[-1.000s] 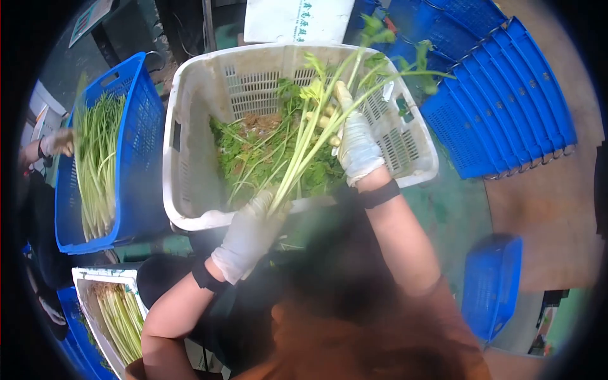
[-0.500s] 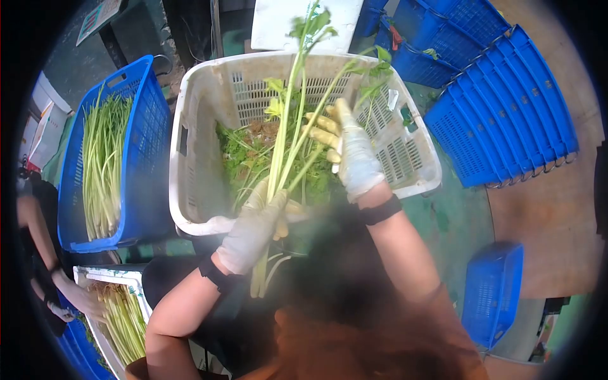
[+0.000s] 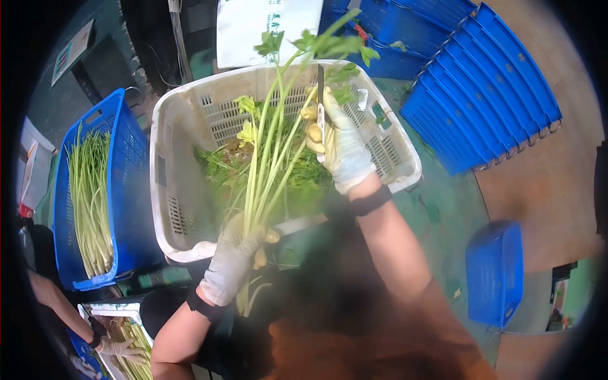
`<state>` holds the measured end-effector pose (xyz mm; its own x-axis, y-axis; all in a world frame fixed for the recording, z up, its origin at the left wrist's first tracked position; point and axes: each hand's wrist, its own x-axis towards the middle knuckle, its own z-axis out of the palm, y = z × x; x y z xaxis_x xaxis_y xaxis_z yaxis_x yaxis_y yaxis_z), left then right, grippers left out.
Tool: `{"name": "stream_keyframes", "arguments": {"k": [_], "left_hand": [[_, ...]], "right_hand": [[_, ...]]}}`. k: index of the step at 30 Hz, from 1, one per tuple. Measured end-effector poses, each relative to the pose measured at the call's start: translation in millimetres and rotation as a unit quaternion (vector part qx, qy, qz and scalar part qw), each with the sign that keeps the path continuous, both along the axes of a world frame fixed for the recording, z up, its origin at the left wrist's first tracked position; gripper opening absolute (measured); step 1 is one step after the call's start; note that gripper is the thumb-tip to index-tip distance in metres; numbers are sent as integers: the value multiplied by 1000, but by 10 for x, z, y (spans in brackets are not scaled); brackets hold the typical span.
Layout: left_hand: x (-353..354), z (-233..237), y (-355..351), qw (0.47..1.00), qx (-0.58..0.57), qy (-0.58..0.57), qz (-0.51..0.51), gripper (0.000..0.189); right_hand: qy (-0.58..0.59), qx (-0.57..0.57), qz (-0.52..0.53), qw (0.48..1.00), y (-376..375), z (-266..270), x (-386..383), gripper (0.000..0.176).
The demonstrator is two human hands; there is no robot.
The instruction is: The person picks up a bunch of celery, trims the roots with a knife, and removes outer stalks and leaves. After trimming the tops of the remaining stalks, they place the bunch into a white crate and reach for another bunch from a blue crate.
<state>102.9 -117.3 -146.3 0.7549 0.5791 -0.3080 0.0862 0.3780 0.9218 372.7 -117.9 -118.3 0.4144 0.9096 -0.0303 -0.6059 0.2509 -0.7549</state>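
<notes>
Gripping the root end of a celery bunch (image 3: 266, 158) in a closed fist, the gloved left hand (image 3: 233, 261) holds it at the near rim of the white basket (image 3: 183, 120), leaves fanning above it — the right hand (image 3: 342, 152), beside the upper stalks, is curled around a thin dark blade (image 3: 321, 88).

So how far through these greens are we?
Done: the blue crate holds a layer of bare stalks laid lengthwise. In hand: the left hand clasps one leafy bunch by its root end over the white basket, while the right hand holds a knife against its upper stems. Left: this bunch has its leaves on, and loose greens lie in the basket; whether they are waste or waiting, I cannot tell.
</notes>
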Motion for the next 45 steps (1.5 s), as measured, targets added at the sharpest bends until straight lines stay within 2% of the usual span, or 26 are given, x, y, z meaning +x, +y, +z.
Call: {"name": "stream_keyframes", "arguments": {"k": [3, 6, 10, 13, 17, 19, 20, 22, 23, 25, 28, 30, 31, 32, 33, 38, 40, 41, 42, 44, 45], "left_hand": [[13, 24, -36, 1000, -3, 5, -12, 26], [8, 18, -33, 1000, -8, -1, -17, 30], [-14, -16, -40, 1000, -18, -11, -11, 35], [-19, 9, -39, 1000, -20, -13, -13, 33], [-26, 103, -58, 999, -27, 10, -31, 32], [-30, 109, -63, 999, -35, 6, -29, 32], [-32, 110, -66, 999, -43, 2, -28, 33], [-34, 125, -73, 998, -49, 4, -26, 32], [-35, 129, -76, 998, -55, 6, -24, 32], [-43, 125, -68, 998, -56, 8, -23, 32], [-72, 110, -65, 998, -59, 13, -14, 32], [-87, 94, -68, 998, -61, 14, -6, 32], [-98, 85, -69, 998, -54, 15, -14, 32], [-104, 77, -72, 999, -47, 17, -23, 32], [-112, 70, -79, 998, -47, 19, -24, 32], [-142, 66, -105, 997, -53, 43, -32, 34], [-155, 68, -106, 997, -59, 40, -32, 34], [-162, 71, -100, 997, -63, 35, -30, 34], [-168, 77, -94, 997, -64, 36, -31, 34], [-186, 87, -82, 997, -67, 34, -19, 34], [-200, 79, -73, 997, -67, 34, -19, 34]], "right_hand": [[49, 13, -65, 997, 43, -31, 39, 27], [46, 13, -98, 994, 55, -32, 15, 24], [12, 16, -81, 996, 35, -31, 2, 25], [19, 53, -14, 998, 23, -8, 80, 23], [12, 50, -9, 999, 30, -15, 81, 24], [-9, 12, -86, 996, 45, -14, 13, 26], [-9, 12, -87, 996, 49, -9, -11, 26], [-110, -69, -169, 977, 58, 1, -48, 27], [-110, -70, -170, 977, 80, -20, -40, 27], [-257, -89, -275, 922, 152, -46, 5, 25], [-257, -53, -326, 908, 76, 120, 191, 27], [-241, -56, -293, 924, -29, 222, 313, 23], [-135, -9, -192, 972, -47, 213, 412, 21], [-24, 39, -87, 995, -59, 201, 512, 19], [22, 60, -23, 998, -68, 202, 578, 18], [7, 34, 23, 999, -63, 134, 737, 17], [-62, -22, -79, 995, -76, 180, 685, 20], [-161, -87, -137, 973, -91, 223, 673, 20], [-160, -89, -139, 973, -110, 219, 706, 20], [-262, -136, -285, 912, -185, 248, 829, 20], [-216, -103, -297, 924, -259, 207, 921, 21]]}}
